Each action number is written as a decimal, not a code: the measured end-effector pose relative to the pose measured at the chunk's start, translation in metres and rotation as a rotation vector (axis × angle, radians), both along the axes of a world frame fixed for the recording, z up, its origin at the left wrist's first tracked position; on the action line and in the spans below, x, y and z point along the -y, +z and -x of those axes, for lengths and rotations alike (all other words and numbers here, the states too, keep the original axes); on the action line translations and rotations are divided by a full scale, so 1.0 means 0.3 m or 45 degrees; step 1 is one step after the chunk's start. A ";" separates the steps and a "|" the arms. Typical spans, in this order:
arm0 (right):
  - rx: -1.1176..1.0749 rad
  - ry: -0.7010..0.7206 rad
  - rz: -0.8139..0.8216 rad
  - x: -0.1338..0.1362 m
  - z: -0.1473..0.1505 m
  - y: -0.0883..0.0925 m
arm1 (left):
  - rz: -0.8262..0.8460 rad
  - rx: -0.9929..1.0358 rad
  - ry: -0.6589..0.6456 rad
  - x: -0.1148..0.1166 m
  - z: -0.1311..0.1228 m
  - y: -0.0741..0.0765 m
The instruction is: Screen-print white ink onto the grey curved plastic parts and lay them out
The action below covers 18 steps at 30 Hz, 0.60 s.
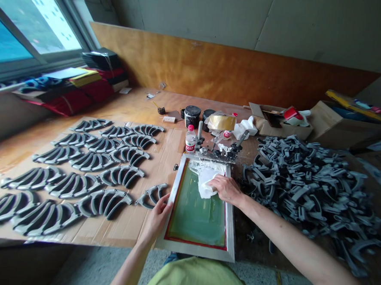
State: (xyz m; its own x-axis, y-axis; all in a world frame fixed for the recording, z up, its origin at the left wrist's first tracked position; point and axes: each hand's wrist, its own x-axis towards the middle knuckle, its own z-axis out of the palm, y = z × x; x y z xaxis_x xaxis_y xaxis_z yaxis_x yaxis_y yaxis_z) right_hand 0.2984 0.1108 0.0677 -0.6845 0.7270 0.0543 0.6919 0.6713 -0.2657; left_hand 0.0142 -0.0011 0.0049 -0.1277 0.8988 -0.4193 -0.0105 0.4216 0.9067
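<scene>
Head cam: left hand (156, 215) is curled round the left edge of the screen frame (200, 249), which sits on the worktop (131, 106) right in front. Right hand (226, 190) lies palm-down, fingers together, pressing a white rag (206, 178) onto the green mesh. Rows of grey parts (79, 170) to the left, and a heap (313, 184) on the right.

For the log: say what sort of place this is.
Probably a small screen-printing workshop: a framed screen wiped with a cloth, ink pots behind it, grey plastic parts heaped beside.

a green screen (196, 211) edged red in a silver frame (171, 193), white cloth (208, 176), grey parts (78, 183).
</scene>
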 end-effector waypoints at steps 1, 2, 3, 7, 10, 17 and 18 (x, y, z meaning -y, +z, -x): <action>-0.005 0.041 0.005 0.009 -0.015 0.008 | 0.003 -0.005 0.006 0.000 -0.001 0.001; -0.008 0.075 0.010 0.015 -0.031 0.017 | 0.008 -0.013 0.014 -0.001 -0.002 0.003; -0.008 0.103 0.015 0.016 -0.045 0.027 | 0.010 -0.025 0.024 -0.002 -0.004 0.007; 0.026 0.183 0.060 -0.028 -0.063 0.065 | 0.002 -0.048 0.051 -0.006 -0.012 0.025; -0.041 0.062 -0.005 -0.059 -0.024 0.058 | -0.011 -0.031 0.058 -0.006 -0.016 0.034; -0.051 0.093 -0.191 0.076 -0.016 -0.023 | -0.016 -0.087 0.034 -0.004 0.003 0.026; -0.057 0.100 -0.173 0.080 -0.025 -0.018 | -0.015 -0.093 0.032 -0.005 0.004 0.030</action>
